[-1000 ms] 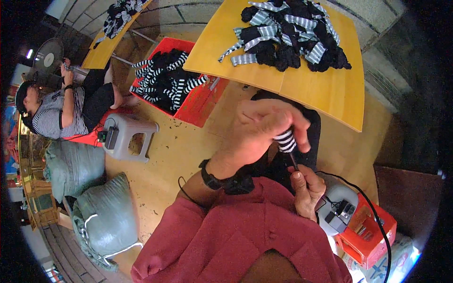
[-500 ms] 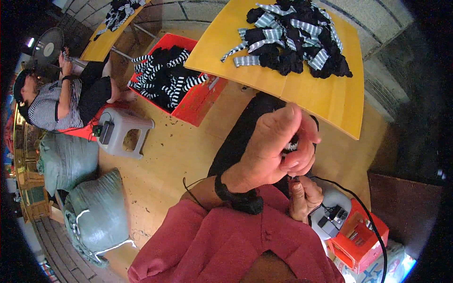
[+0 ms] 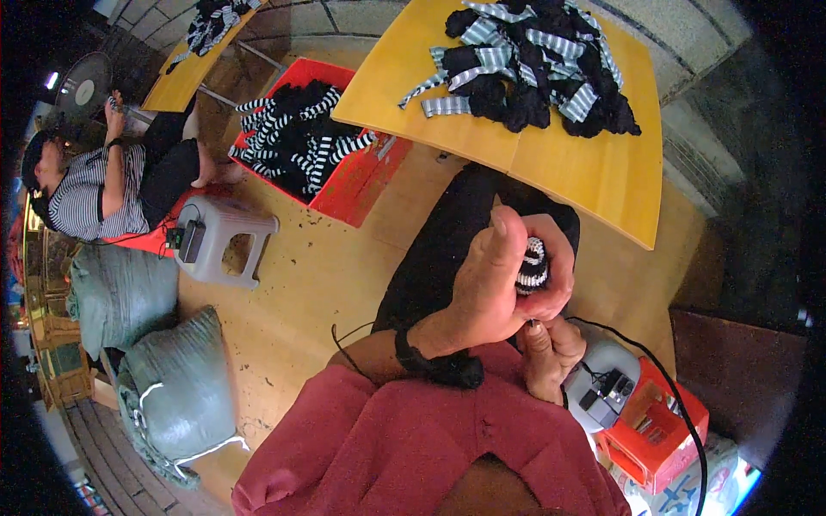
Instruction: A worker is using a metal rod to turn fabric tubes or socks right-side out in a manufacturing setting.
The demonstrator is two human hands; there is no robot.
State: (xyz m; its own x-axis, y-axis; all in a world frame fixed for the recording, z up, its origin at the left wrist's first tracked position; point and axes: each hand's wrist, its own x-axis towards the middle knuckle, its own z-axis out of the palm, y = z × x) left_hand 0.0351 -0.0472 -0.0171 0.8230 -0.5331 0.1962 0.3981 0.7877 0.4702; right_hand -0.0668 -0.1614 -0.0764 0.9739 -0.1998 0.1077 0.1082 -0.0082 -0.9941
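Observation:
My left hand (image 3: 495,284), with a black band on its wrist, is raised over my lap. Its fingers curl around a rolled black-and-white striped knit piece (image 3: 533,267), whose end shows between thumb and fingers. Just below, my right hand (image 3: 551,357) is closed in a pinch, thumb against forefinger, touching or nearly touching the lower fingers of my left hand. Whatever the pinch holds is too small and covered to make out. More striped and black knit pieces (image 3: 525,64) lie heaped on the yellow table (image 3: 594,176) in front of me.
A red crate (image 3: 357,193) of striped knit pieces stands left of the table. Further left sit a co-worker (image 3: 103,189), a grey stool (image 3: 228,228) and stuffed sacks (image 3: 176,387). At my right are another grey stool (image 3: 624,365), a red basket (image 3: 658,439) and a black cable (image 3: 680,400).
My left hand has turned and shifted slightly left, its thumb now upright, so the striped knit piece shows more. My right hand has stayed close below it, still pinched.

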